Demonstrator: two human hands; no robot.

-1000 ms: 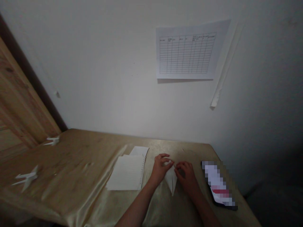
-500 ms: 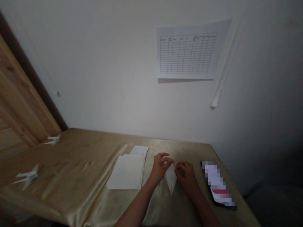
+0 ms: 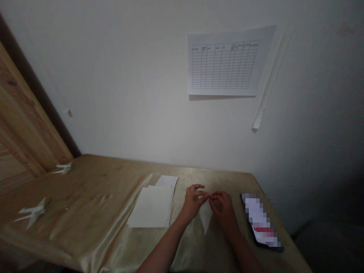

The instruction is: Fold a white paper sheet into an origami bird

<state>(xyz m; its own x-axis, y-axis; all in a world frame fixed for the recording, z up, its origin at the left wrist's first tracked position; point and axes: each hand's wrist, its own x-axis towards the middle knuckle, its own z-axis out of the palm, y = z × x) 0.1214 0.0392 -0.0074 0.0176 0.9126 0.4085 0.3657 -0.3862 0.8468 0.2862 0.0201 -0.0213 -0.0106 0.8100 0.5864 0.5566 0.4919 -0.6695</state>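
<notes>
A small white folded paper (image 3: pixel 206 220), pointed toward me, lies on the tan cloth-covered table (image 3: pixel 93 197). My left hand (image 3: pixel 193 201) and my right hand (image 3: pixel 223 208) meet over its far end. Both have their fingers curled and pinched on the paper's top edge, fingertips almost touching. The far part of the paper is hidden under my fingers.
A stack of lined white sheets (image 3: pixel 153 206) lies just left of my hands. A phone (image 3: pixel 261 222) rests near the table's right edge. Two folded paper planes (image 3: pixel 32 213) (image 3: pixel 63 168) sit at the far left. A printed table sheet (image 3: pixel 227 62) hangs on the wall.
My two hands have drawn closer together over the paper's far end, and the visible part of the paper looks narrower than before.
</notes>
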